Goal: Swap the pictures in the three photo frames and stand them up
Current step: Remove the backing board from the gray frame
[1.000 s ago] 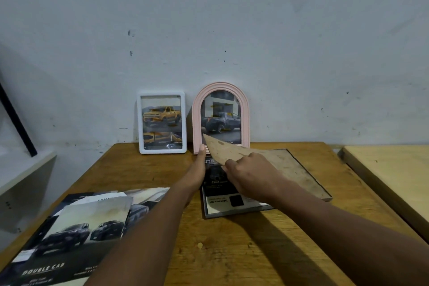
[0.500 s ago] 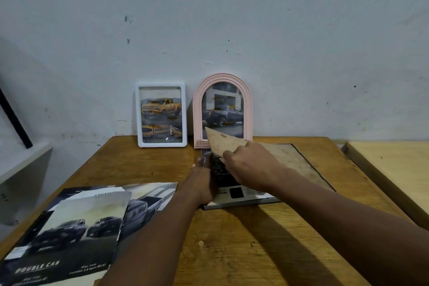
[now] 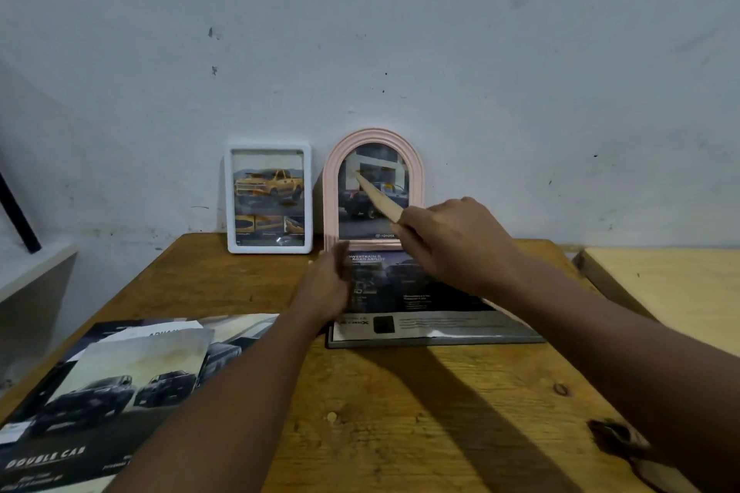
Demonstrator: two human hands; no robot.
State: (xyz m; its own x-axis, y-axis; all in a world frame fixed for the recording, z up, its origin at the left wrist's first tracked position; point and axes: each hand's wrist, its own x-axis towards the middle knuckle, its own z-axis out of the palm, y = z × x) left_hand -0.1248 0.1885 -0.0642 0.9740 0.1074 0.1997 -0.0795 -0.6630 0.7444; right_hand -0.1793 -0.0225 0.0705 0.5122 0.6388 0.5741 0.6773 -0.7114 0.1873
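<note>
On wooden worktop (image 3: 400, 404), R hand (image 3: 448, 240) pinches thin tan backing board (image 3: 376, 196) before pink arched frame (image 3: 332, 188); L hand (image 3: 326, 284) blurred, grip unclear.

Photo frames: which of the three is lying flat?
The grey rectangular frame, flat on the wooden table. The white rectangular frame and pink arched frame stand upright.

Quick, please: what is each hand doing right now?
Left hand: blurred, at the flat frame, grip cannot be told.
Right hand: closed on the backing board, lifted.
</note>
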